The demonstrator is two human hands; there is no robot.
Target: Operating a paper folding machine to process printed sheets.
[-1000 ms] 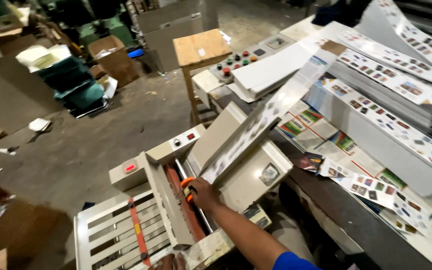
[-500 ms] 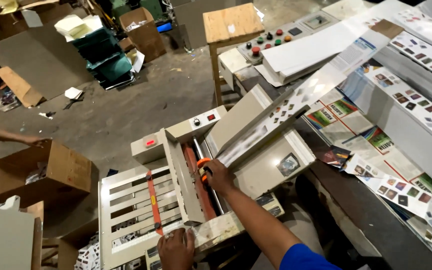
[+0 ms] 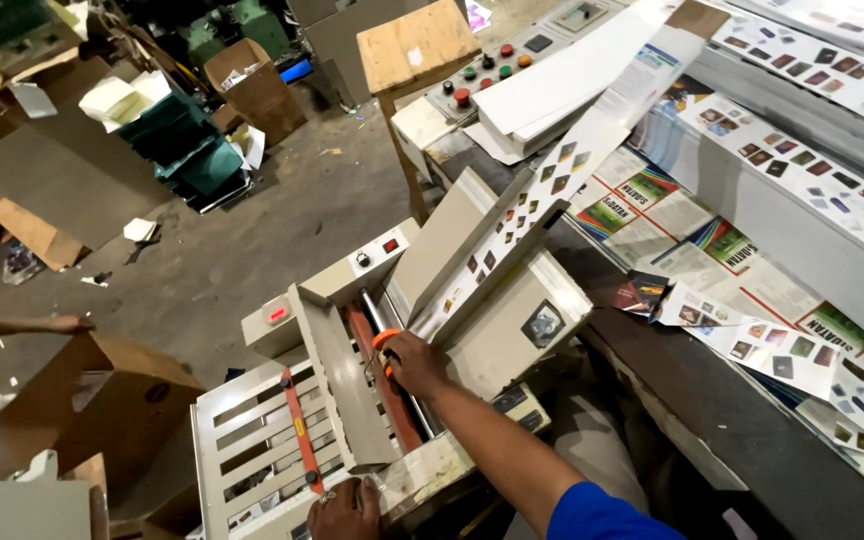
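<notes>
Both hands have kept their places on the machine since half a second ago, while the view has drifted slightly, showing more of the floor at left. Cardboard boxes stand about: an open brown box (image 3: 252, 85) at the far side of the floor holds white scraps, and another brown box (image 3: 102, 400) sits near the machine's left side, its contents not visible. The right hand (image 3: 414, 362) is closed around an orange piece (image 3: 384, 340) at the roller slot of the beige laminating machine (image 3: 352, 400), the grip wrapped on it with fingers curled, so the orange piece lies inside the grip, showing just at its upper left. The left hand (image 3: 347, 510) rests at the machine's near edge, touching the slatted tray (image 3: 252, 440); whether it clasps anything cannot be told. A long printed strip (image 3: 552, 190) runs from the slot beside the right hand up and away toward the far right, lying over the machine's tilted feed board. Printed sheets (image 3: 752, 260) cover the worktop along the right edge. A control panel (image 3: 487, 65) with coloured buttons stands beyond. Another person's arm (image 3: 22, 325) reaches in at the left edge, well apart.
</notes>
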